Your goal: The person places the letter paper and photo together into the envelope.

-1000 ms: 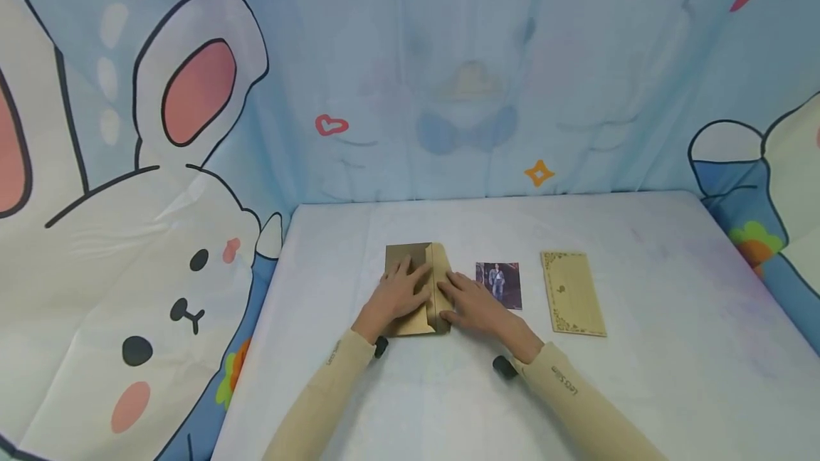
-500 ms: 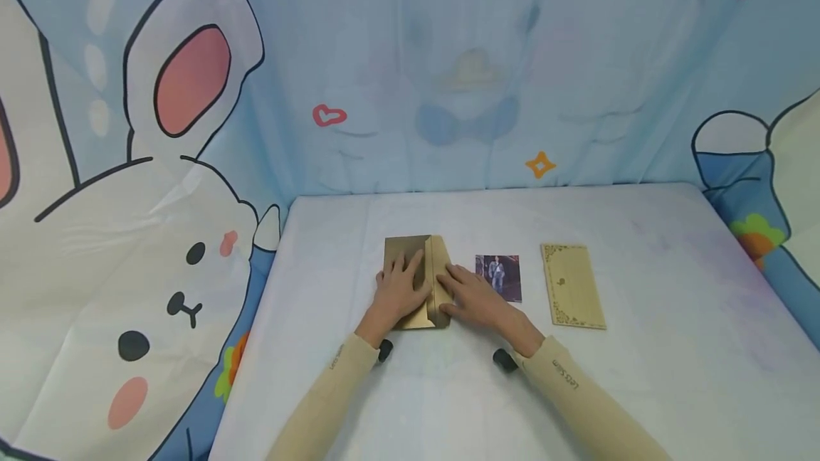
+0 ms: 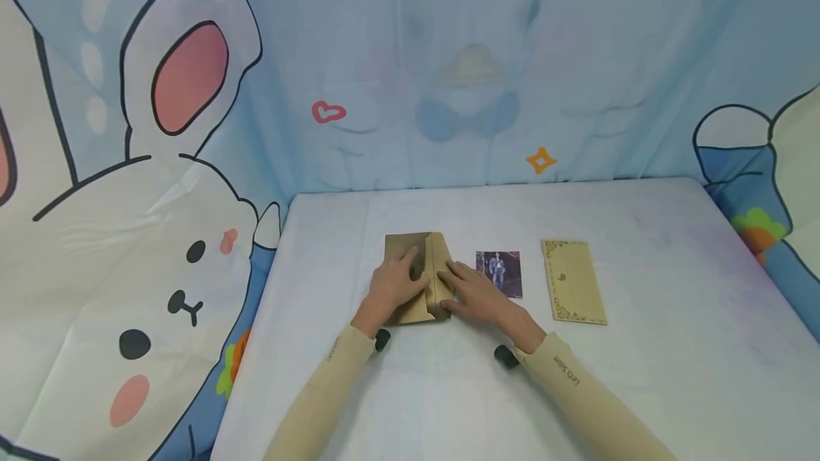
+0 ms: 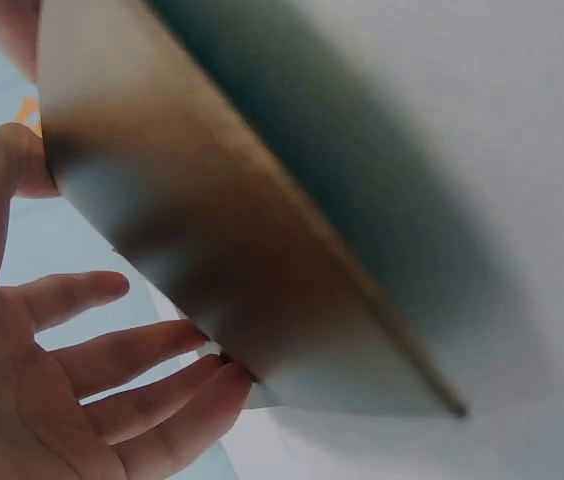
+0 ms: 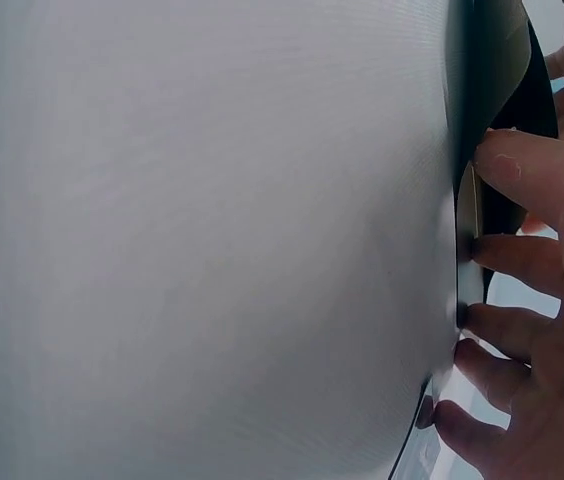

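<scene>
A gold-brown envelope (image 3: 439,251) lies left of centre on the white-covered table, its flap on the right side. My left hand (image 3: 392,284) is over its left part, covering some of the inner face, fingers bent a little. In the left wrist view the envelope's surface (image 4: 202,220) slants across, with the thumb and fingertips right at it. On the flap's right edge rest the fingertips of my right hand (image 3: 477,297). The right wrist view has these fingers (image 5: 522,262) extended, their tips at the envelope's thin edge. Neither hand grips anything.
A small square photo (image 3: 511,272) of a standing person lies just beyond my right hand. Farther right is a pale gold card (image 3: 579,283) with ornamented corners. A blue cartoon curtain (image 3: 384,77) hangs behind the table (image 3: 666,347).
My left hand's fingers have drawn back and bent, after lying spread flat on the envelope. The right hand stays at the flap. The head view has tipped slightly.
</scene>
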A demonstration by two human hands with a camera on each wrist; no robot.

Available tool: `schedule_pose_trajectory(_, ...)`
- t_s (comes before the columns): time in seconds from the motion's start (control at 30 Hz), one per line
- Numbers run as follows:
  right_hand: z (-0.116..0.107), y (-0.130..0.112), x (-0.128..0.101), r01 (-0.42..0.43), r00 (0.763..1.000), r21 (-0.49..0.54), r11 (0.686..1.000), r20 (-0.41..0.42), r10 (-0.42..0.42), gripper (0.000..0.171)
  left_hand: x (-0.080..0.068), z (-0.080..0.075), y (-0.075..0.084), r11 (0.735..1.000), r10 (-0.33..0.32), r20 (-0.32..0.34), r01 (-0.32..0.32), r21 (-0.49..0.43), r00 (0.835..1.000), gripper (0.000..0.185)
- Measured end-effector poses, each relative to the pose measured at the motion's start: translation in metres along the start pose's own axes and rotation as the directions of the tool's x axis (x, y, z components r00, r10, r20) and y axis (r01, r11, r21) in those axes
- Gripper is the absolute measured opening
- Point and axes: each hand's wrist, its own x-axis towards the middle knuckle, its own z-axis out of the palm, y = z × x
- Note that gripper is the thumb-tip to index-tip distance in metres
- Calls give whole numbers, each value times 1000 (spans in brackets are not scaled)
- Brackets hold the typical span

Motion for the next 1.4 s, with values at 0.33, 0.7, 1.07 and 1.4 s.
schedule_pose_trajectory(0.33,2,1,1,22,999,-9,1000,-32,-22,64,-1,-2,3,991,73,55,-79,112,996,53)
schedule_pose_trajectory(0.7,1,1,1,-6,1000,6,1000,11,6,65,2,-2,4,984,84,69,-94,153,994,48)
schedule_pose_trajectory(1.07,1,0,0,18,1000,-10,1000,-5,-19,64,-2,0,2,980,106,56,-113,165,993,49)
schedule_pose_trajectory(1.4,1,1,0,26,999,-20,999,-21,-27,63,-1,-7,-5,989,133,60,-136,56,989,49)
